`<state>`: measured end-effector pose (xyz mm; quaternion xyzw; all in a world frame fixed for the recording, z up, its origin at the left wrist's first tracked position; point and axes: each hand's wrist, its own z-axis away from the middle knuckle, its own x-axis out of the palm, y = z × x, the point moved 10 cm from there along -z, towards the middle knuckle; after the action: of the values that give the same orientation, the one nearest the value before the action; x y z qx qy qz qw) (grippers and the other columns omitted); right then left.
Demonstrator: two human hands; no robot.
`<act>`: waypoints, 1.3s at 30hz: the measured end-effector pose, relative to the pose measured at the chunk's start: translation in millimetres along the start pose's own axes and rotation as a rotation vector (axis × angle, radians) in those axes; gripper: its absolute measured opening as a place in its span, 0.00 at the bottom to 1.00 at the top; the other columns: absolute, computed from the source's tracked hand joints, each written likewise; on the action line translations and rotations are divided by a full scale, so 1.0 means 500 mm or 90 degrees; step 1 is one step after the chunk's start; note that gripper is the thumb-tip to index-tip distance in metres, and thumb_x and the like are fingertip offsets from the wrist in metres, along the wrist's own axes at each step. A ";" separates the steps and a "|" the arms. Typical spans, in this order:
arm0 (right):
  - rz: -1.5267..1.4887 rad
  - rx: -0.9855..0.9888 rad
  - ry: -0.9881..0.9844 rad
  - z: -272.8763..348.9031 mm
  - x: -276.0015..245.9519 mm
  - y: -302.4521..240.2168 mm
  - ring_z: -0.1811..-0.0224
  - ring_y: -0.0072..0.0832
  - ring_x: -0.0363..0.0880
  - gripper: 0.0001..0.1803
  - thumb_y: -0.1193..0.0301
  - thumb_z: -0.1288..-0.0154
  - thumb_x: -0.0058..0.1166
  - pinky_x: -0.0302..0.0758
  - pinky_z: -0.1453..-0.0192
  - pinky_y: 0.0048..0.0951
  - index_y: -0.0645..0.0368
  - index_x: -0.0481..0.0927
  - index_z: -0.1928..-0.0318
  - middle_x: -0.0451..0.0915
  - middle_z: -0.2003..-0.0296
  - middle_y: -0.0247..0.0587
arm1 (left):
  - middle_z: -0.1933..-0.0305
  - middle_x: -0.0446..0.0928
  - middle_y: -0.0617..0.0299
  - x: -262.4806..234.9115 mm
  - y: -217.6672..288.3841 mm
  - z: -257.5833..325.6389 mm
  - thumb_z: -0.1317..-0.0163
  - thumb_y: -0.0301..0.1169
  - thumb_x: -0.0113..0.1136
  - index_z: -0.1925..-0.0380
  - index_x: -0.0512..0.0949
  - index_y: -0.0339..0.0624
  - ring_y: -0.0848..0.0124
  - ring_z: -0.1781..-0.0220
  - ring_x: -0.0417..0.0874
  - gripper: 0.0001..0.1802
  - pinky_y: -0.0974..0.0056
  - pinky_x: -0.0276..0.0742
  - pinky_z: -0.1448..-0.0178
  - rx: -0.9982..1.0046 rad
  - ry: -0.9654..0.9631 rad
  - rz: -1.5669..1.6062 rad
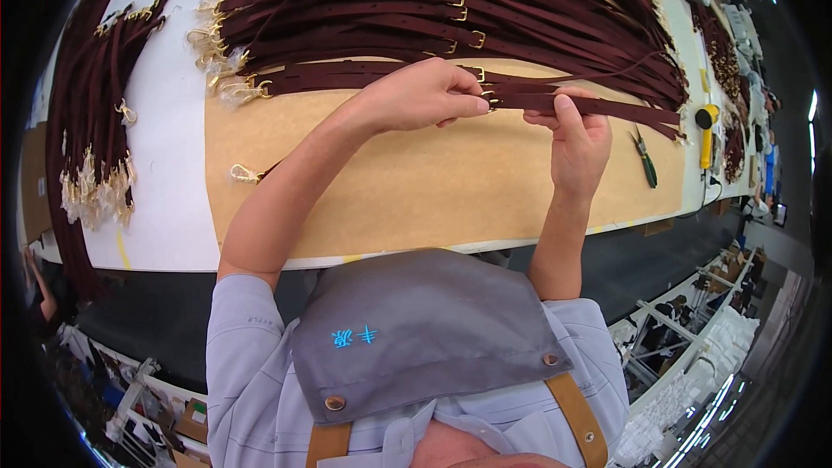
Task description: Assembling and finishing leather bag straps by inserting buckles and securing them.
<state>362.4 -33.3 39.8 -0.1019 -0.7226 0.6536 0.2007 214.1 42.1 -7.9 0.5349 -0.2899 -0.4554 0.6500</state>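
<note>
A dark maroon leather strap [525,101] is stretched between my hands above the tan sheet. My left hand [414,97] pinches it beside its gold buckle [489,101], fingers closed. With thumb and fingers closed, my right hand [579,139] grips the strap a short way to the right of the buckle. The strap's tail runs on toward the right edge of the sheet. A gold snap hook [244,173] in clear wrap pokes out from behind my left forearm; which strap it belongs to is hidden. Just beyond my hands lies a row of similar buckled straps [364,22].
Green-handled pliers [646,160] lie right of my right hand, near a yellow-and-black tool [706,134]. Tan paper [416,199] covers part of the white table [178,121]. More straps with wrapped hooks [104,113] hang over the left side. Another person's arm [42,286] shows far left.
</note>
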 end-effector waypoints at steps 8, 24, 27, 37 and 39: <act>0.090 0.001 -0.026 0.008 0.040 -0.008 0.65 0.31 0.85 0.06 0.78 0.32 0.50 0.84 0.57 0.29 0.70 0.75 0.58 0.82 0.67 0.47 | 0.82 0.67 0.72 -0.002 0.000 0.003 0.36 0.39 0.58 0.67 0.80 0.37 0.82 0.79 0.65 0.15 0.71 0.59 0.74 -0.005 0.004 -0.011; 0.130 0.000 -0.002 0.003 0.043 -0.001 0.67 0.29 0.84 0.05 0.78 0.31 0.50 0.84 0.59 0.27 0.69 0.74 0.58 0.82 0.66 0.47 | 0.82 0.68 0.71 -0.006 -0.006 0.001 0.37 0.39 0.59 0.66 0.81 0.36 0.81 0.79 0.66 0.15 0.71 0.61 0.74 0.005 0.022 -0.004; 0.096 0.024 -0.007 0.004 0.046 0.014 0.67 0.28 0.84 0.05 0.79 0.31 0.50 0.84 0.59 0.27 0.69 0.74 0.58 0.82 0.66 0.46 | 0.82 0.69 0.71 -0.004 0.000 0.000 0.37 0.39 0.59 0.67 0.81 0.36 0.81 0.79 0.66 0.15 0.71 0.61 0.74 0.017 0.021 -0.004; 0.096 0.011 -0.008 0.005 0.050 0.010 0.67 0.30 0.85 0.05 0.79 0.32 0.50 0.85 0.59 0.28 0.69 0.74 0.58 0.82 0.66 0.47 | 0.83 0.68 0.70 -0.008 -0.006 0.002 0.36 0.40 0.59 0.68 0.81 0.36 0.81 0.79 0.66 0.15 0.70 0.60 0.75 0.003 0.023 -0.014; 0.097 0.008 -0.004 0.005 0.052 0.009 0.66 0.30 0.85 0.05 0.79 0.32 0.50 0.85 0.59 0.28 0.69 0.74 0.58 0.81 0.66 0.47 | 0.83 0.68 0.70 -0.012 -0.011 0.003 0.36 0.40 0.58 0.68 0.81 0.36 0.81 0.80 0.66 0.15 0.70 0.60 0.75 -0.003 0.018 -0.024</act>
<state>337.4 -24.6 39.3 -0.1534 -0.7094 0.6716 0.1488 208.8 46.6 -12.1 0.5452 -0.2697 -0.4604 0.6466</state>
